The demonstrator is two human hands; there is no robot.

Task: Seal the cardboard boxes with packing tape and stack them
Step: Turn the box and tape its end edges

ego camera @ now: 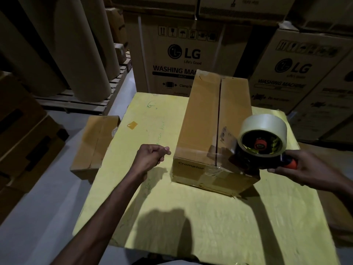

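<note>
The right hand (305, 170) grips a tape gun (260, 145) with a round, shiny roll, at the long cardboard box (200, 115). The left hand (150, 156) is clenched, empty.

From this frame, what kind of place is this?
Likely a warehouse or stockroom: stacked LG washing machine cartons, big brown paper rolls on a wooden pallet, and a tape dispenser at a cardboard box on the yellow surface.
</note>
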